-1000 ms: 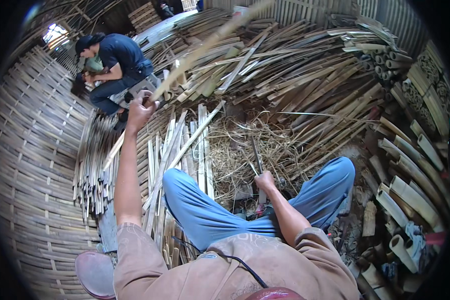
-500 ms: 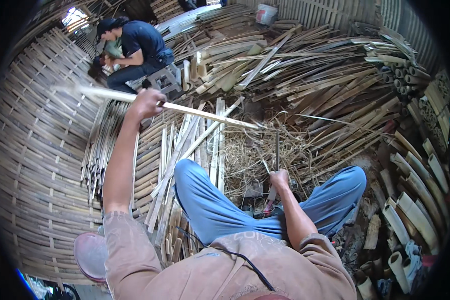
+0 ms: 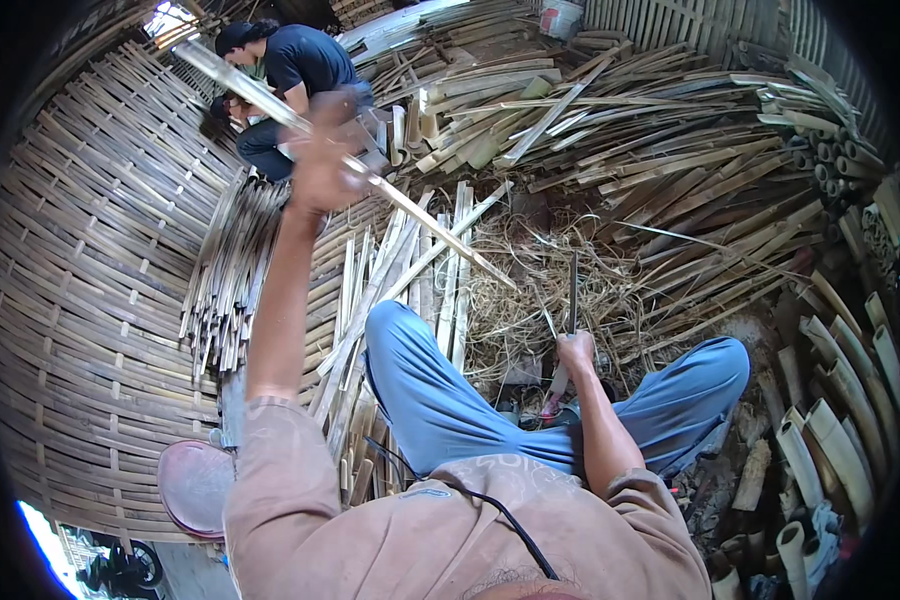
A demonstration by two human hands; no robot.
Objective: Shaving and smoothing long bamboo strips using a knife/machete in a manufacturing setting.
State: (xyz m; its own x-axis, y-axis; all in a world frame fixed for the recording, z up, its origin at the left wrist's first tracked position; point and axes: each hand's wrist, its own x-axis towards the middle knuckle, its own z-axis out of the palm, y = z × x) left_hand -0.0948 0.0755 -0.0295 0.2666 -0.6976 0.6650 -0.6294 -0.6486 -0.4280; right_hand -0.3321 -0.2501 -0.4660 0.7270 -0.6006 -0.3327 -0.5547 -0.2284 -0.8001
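My left hand [image 3: 325, 170], smeared by motion, is raised at the upper left with a long pale bamboo strip [image 3: 420, 215] in its grasp. The strip slants down to the right, and its lower end hangs over the curly shavings. Between my bent knees, my right hand [image 3: 575, 350] is closed around what looks like a long narrow knife [image 3: 574, 290]. Its dark blade points away from me. Beside the blade is a thin light sliver [image 3: 547, 312]; I cannot tell whether that hand holds it too. Bamboo shavings [image 3: 500, 320] lie in a tangled heap beyond my right hand.
Loose bamboo strips [image 3: 457, 290] lie left of the shavings, and a large stack of split bamboo [image 3: 670, 190] spreads behind. A woven bamboo panel [image 3: 100, 300] covers the left. Cut bamboo pieces [image 3: 835, 450] stand at right. Another person [image 3: 310, 65] sits at the far left.
My left hand has moved up and slightly right, and the bamboo strip now slants more steeply, with its lower end nearer the knife. The view has shifted a little; my right hand keeps its hold.
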